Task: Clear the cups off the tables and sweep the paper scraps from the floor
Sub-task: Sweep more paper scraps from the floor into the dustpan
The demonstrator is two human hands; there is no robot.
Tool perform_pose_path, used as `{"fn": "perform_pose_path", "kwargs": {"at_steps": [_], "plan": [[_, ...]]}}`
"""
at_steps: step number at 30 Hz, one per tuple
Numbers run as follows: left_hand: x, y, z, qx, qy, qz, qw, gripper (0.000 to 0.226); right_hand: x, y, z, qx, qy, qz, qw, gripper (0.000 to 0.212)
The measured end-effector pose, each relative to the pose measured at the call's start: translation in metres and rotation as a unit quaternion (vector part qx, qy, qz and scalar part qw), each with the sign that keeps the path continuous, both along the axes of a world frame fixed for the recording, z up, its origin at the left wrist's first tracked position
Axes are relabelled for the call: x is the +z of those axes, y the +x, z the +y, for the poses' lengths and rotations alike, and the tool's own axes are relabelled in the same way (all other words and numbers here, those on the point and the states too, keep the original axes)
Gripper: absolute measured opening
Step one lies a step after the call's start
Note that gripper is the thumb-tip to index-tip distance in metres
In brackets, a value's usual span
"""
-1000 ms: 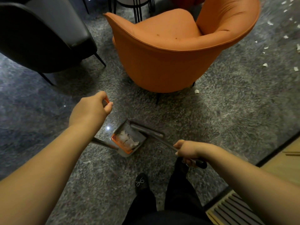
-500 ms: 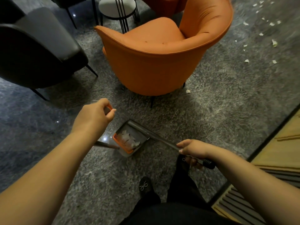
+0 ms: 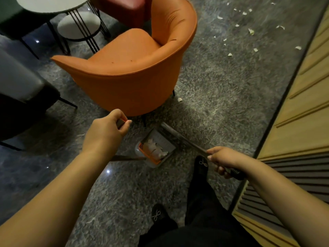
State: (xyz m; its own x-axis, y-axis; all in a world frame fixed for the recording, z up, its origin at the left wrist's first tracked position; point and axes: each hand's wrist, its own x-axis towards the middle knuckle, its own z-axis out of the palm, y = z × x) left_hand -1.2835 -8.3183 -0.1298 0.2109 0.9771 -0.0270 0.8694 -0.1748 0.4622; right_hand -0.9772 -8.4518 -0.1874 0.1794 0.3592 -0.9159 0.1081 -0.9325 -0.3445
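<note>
Lighting: dim, warm indoor light falling from overhead; small glare spots glinting on the polished floor (image 3: 107, 171). Shadow pooling under the orange chair (image 3: 128, 82). Edges bowing with wide-angle distortion; upper-left corner blurring softly; grain showing throughout.

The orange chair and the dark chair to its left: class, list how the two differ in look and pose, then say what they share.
1. The orange chair is bright orange; the dark chair is black with a grey seat.
2. The orange chair shows whole, its curved back toward the camera; the dark chair is cut off by the picture's left edge.
3. A paper scrap lies beside the orange chair's leg; none shows by the dark chair.

Both stand on thin dark legs on the grey floor.
</note>
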Motion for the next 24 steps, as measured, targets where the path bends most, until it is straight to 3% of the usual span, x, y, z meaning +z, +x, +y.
{"fn": "perform_pose_path", "kwargs": {"at_steps": [11,24], "plan": [[-0.007,0.161,0.072,-0.045,-0.021,-0.023,0.999,0.014,-0.009,0.125,0.072,-0.076,0.012,0.010,0.997,0.038],[-0.029,0.311,0.180,-0.011,-0.054,0.035,0.998,0.018,-0.041,0.263,0.229,0.012,0.027,-0.021,0.999,0.025]]}}
